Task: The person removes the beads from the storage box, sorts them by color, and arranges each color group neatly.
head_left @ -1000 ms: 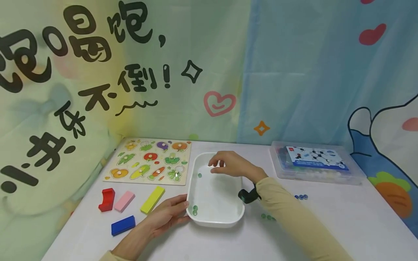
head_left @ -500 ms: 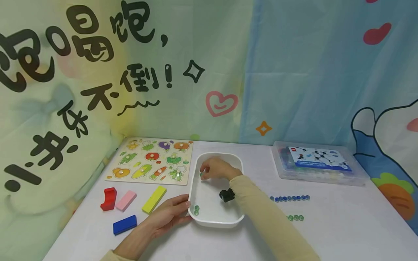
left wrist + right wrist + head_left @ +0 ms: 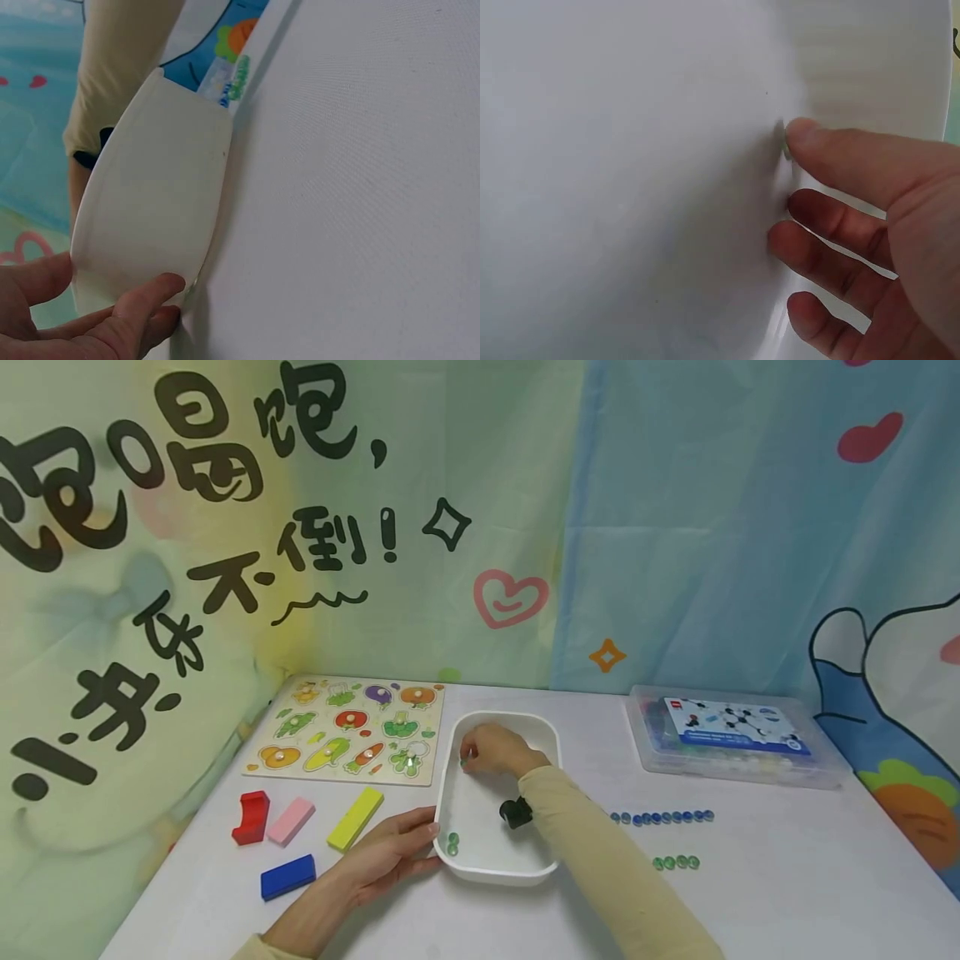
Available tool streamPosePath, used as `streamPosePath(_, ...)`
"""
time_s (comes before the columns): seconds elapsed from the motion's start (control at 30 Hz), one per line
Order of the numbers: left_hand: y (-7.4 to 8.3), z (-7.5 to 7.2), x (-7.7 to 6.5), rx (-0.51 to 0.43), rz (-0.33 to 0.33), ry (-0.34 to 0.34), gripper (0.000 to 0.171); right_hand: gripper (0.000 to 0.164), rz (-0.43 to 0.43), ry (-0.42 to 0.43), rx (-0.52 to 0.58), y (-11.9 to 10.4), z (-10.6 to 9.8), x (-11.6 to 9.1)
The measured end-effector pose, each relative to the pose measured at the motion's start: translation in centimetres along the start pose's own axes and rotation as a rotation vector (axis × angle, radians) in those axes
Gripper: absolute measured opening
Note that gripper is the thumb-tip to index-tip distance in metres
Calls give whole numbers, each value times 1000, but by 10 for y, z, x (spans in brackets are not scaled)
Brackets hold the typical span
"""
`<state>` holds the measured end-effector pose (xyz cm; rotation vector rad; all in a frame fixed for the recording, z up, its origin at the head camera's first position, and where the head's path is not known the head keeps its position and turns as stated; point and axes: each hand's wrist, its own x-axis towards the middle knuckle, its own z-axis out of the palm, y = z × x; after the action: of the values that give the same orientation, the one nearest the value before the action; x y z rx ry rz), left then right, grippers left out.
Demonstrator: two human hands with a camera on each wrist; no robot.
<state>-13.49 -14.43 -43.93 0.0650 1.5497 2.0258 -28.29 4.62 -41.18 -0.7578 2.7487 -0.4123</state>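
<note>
A white plastic tray (image 3: 497, 876) sits on the table in the middle of the head view. My left hand (image 3: 393, 853) grips its left side; in the left wrist view, the thumb is at the rim and other fingers lie against the outer wall. Inside the tray, my right hand (image 3: 495, 750) reaches down near the far left side. It pinches a small green glass bead (image 3: 786, 145), with the thumb tip over it; the opposing fingertip is hidden in the right wrist view. A pair of green beads (image 3: 453, 844) lies in the tray's near left corner.
Right of the tray are a row of blue beads (image 3: 667, 817) and some green beads (image 3: 681, 862), partly behind the right sleeve. A clear plastic box (image 3: 738, 764) stands at back right. A vegetable puzzle board (image 3: 341, 727) and red, pink, yellow and blue blocks (image 3: 288, 877) lie left.
My right hand has come down and left from above the tray to the green bead near its far left side. The left hand keeps its hold on the tray.
</note>
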Motion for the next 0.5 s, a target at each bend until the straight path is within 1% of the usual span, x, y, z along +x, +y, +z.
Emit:
streamPosePath(0.17, 1, 1, 0, -3, -7, 5, 64, 6, -7, -7, -7, 1, -4, -1)
streamPosePath(0.3, 2, 1, -1, -1, -11, 14, 63, 6, -23, -19, -15, 5, -12, -6)
streamPosePath(0.4, 2, 2, -1, 4, -11, 16, 63, 8, -59, -21, -16, 10, -21, -12)
streamPosePath(0.5, 2, 2, -1, 6, -13, 20, 63, 10, -120, -3, 12, 14, -31, -21)
